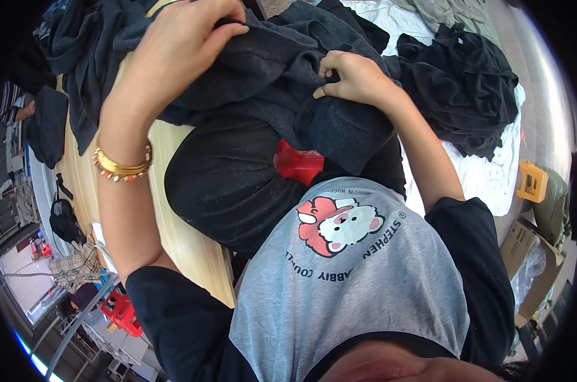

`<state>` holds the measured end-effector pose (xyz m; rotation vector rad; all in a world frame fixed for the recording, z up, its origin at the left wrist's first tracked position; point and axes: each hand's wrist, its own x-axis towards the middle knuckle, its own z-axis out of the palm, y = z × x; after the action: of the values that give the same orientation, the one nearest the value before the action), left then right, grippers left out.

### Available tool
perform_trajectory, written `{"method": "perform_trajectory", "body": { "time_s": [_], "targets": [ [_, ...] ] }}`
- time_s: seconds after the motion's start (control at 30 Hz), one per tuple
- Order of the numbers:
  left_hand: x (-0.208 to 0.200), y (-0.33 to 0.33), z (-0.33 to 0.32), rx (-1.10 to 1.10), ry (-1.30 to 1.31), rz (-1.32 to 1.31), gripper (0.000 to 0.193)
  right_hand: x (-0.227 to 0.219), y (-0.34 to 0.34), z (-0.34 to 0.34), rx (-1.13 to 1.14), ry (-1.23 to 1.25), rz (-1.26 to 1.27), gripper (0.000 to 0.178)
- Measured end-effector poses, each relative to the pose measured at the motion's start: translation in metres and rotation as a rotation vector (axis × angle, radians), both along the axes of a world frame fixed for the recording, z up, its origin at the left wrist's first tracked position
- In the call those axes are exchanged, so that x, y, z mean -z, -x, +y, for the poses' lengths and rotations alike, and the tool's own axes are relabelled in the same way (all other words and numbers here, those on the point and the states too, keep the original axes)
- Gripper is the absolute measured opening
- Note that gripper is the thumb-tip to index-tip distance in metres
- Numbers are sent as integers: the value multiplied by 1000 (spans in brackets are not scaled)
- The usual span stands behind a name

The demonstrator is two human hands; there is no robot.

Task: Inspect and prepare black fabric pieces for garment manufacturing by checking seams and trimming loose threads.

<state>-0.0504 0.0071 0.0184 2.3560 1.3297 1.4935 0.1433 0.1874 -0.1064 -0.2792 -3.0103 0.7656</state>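
Note:
A dark grey woolly garment (263, 70) with a round button (307, 116) is spread over my lap and partly over the wooden table. My left hand (205, 28), below a wrist with gold bangles (117, 167), is closed on its upper part, thumb pressed to the cloth. To the right, my right hand (355, 77) pinches a fold above the button between thumb and bent fingers. One corner of the garment hangs near my waist. Under it show my black-clad leg (221, 181) and a red seat (299, 164).
More dark cloth (97, 57) lies on the wooden table (196, 254) at the left. Right of me, a heap of black garments (460, 95) sits on a white sheet (483, 178). Beyond are a yellow object (532, 181) and a cardboard box (521, 254). Another person's hand (26, 111) shows far left.

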Motion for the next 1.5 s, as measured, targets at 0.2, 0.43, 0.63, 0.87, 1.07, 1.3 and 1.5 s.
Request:
{"method": "perform_trajectory", "body": {
  "time_s": [0.2, 0.43, 0.63, 0.87, 1.07, 1.3, 1.5],
  "targets": [
    [-47, 9, -32, -515, 759, 327, 22, -19, -40, 48, -20, 1296, 56, 22],
    [-59, 0, -40, -529, 717, -96, 19, -34, -54, 89, -205, 1350, 91, 20],
    [-68, -5, -55, -454, 1061, -234, 17, -53, -55, 53, -120, 660, -68, 21],
    [-41, -2, -58, -418, 986, -597, 13, -52, -72, 2, 7, 341, 281, 35],
    [-37, -16, -47, -347, 858, -768, 15, -63, -74, -45, 137, -125, 355, 41],
    [-34, -11, -64, -562, 751, -551, 14, -47, -66, -38, 48, -115, 249, 36],
    [-60, -87, -74, -377, 250, -128, 13, -30, -70, -24, 104, 109, 112, 28]
  ]
}}
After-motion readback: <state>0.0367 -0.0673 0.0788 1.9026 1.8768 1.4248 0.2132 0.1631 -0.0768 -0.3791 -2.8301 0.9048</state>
